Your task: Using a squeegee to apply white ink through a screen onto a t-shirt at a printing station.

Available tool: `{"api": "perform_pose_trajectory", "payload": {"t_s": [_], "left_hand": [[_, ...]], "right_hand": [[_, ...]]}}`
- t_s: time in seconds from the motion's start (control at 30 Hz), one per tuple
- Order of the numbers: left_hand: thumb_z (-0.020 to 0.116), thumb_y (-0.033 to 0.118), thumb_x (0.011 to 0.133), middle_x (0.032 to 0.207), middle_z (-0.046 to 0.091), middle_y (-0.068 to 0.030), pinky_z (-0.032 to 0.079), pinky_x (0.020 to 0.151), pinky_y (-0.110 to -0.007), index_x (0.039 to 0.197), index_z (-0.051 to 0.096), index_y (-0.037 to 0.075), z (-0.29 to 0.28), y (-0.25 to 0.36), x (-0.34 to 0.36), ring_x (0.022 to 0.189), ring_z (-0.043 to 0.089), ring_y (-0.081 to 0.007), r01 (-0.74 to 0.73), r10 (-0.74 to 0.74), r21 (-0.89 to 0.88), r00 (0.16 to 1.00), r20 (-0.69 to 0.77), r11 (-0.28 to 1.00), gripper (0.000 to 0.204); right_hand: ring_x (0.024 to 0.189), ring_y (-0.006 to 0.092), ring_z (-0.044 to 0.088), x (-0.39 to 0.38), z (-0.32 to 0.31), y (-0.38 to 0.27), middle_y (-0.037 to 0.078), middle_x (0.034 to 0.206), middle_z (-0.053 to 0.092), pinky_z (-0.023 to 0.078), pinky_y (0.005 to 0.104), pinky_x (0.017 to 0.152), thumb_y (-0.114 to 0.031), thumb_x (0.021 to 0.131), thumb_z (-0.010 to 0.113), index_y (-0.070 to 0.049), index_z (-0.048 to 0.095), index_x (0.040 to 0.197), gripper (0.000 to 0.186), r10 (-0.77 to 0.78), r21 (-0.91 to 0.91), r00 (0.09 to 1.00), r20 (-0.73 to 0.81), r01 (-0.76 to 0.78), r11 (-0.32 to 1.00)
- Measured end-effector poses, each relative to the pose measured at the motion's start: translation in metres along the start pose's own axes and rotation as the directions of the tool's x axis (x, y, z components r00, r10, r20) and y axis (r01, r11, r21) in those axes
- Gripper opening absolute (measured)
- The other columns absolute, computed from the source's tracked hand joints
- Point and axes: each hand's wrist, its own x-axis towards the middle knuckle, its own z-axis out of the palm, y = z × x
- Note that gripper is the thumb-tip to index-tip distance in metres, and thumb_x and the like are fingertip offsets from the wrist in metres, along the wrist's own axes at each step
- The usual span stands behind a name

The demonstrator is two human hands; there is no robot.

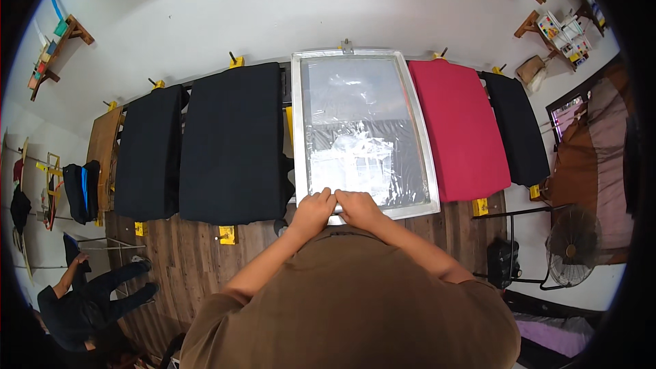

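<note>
In front of me lies a screen-printing frame [423, 137] with a silver metal rim and a shiny, see-through mesh [352, 92]. White patches and glare mark the nearer half of the mesh. My left hand [316, 210] is closed at the frame's near edge, left of its middle. Right beside it, almost touching, my right hand [359, 209] is closed on the same edge. Both sets of fingers curl away from me, and their undersides are hidden. A metal clamp [347, 46] stands at the frame's far end.
Black cloth-covered boards [232, 143] stand in a row to the left. A red-covered board [459, 130] and another black one [517, 130] are on the right. A standing fan [574, 246] is at the right. Another person [89, 301] is at the lower left, near a metal stand.
</note>
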Motion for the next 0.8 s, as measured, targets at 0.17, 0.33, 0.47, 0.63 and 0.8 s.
{"api": "perform_pose_trajectory", "payload": {"t_s": [0.17, 0.33, 0.47, 0.63, 0.8], "left_hand": [[0.062, 0.005, 0.077, 0.091, 0.055, -0.0085, 0.051, 0.067, -0.039, 0.091, 0.056, 0.006, 0.000, 0.007, -0.002, 0.078, 0.063, -0.0253, 0.020, -0.028, 0.094, 0.996, 0.079, 0.995, 0.015], [0.062, 0.008, 0.079, 0.089, 0.053, -0.0079, 0.048, 0.066, -0.039, 0.089, 0.055, 0.007, -0.001, 0.010, -0.001, 0.077, 0.060, -0.0250, 0.011, -0.019, 0.123, 0.998, 0.058, 0.992, 0.012], [0.061, 0.008, 0.080, 0.089, 0.053, -0.0069, 0.046, 0.068, -0.038, 0.090, 0.055, 0.007, 0.004, 0.011, -0.001, 0.080, 0.059, -0.0249, 0.033, -0.044, 0.191, 0.998, 0.054, 0.981, 0.012], [0.060, 0.007, 0.081, 0.091, 0.052, -0.0082, 0.045, 0.073, -0.039, 0.094, 0.055, 0.007, 0.016, 0.002, 0.005, 0.084, 0.059, -0.0266, 0.056, -0.056, 0.212, 0.998, -0.004, 0.976, 0.014], [0.058, 0.007, 0.082, 0.092, 0.052, -0.0091, 0.044, 0.075, -0.039, 0.098, 0.056, 0.007, 0.018, -0.005, 0.011, 0.086, 0.058, -0.0272, 0.045, -0.044, 0.212, 0.999, -0.012, 0.976, 0.016]], "right_hand": [[0.071, 0.0420, 0.065, -0.004, 0.006, 0.001, 0.019, 0.075, 0.065, 0.052, 0.0519, 0.061, -0.001, 0.078, 0.060, -0.002, 0.052, 0.092, 0.016, 0.002, 0.007, 0.999, -0.043, -0.002, 1.000], [0.073, 0.0404, 0.065, -0.006, 0.010, 0.003, 0.018, 0.076, 0.065, 0.052, 0.0503, 0.063, -0.001, 0.079, 0.059, -0.003, 0.052, 0.091, 0.014, 0.005, 0.015, 0.997, -0.079, -0.003, 1.000], [0.081, 0.0372, 0.066, -0.005, 0.011, 0.003, 0.017, 0.084, 0.066, 0.053, 0.0481, 0.066, 0.000, 0.079, 0.059, -0.003, 0.052, 0.091, 0.014, -0.027, -0.017, 0.993, -0.111, 0.025, 1.000], [0.092, 0.0369, 0.066, 0.008, 0.018, 0.013, 0.017, 0.094, 0.067, 0.055, 0.0467, 0.073, 0.003, 0.078, 0.058, -0.001, 0.054, 0.096, 0.018, -0.044, -0.018, 0.976, -0.214, 0.041, 0.999], [0.098, 0.0372, 0.066, 0.014, 0.020, 0.019, 0.018, 0.100, 0.067, 0.056, 0.0464, 0.076, 0.005, 0.077, 0.058, 0.000, 0.056, 0.100, 0.023, -0.079, -0.055, 0.954, -0.288, 0.066, 0.996]]}}
